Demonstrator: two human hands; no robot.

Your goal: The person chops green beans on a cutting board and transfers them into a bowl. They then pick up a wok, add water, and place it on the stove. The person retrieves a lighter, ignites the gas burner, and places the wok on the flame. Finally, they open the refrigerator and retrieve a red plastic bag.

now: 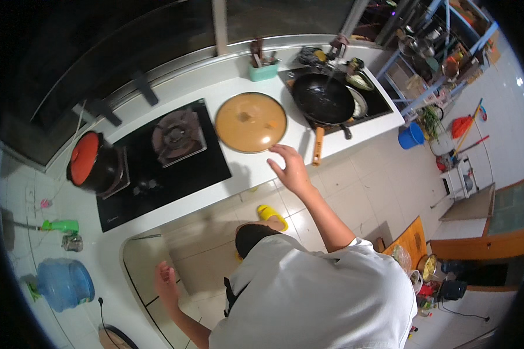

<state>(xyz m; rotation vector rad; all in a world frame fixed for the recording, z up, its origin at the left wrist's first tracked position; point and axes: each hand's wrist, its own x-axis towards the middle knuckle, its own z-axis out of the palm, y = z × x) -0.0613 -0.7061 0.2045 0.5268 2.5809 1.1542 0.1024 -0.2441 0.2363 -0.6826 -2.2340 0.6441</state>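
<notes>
My right hand (290,169) is over the white countertop (255,168), thumb and fingers apart, with nothing in its grasp. Its fingertips are at the near rim of a round amber pan lid (249,124); whether they touch it I cannot tell. To the right, a black wok (321,102) with a wooden handle (318,146) sits over the sink (382,104), under the tap (334,54), from which water seems to run. Low on the left, my left hand (167,281) hangs near the counter's inner edge. It looks blurred and partly curled, and no object shows in it.
Left of the lid is a black gas hob (183,183) with a dark, red-lidded pot (94,161) on its far burner. A mint utensil holder (263,72) stands by the window. A blue water bottle (65,283) lies left; a blue bucket (411,135) is on the floor.
</notes>
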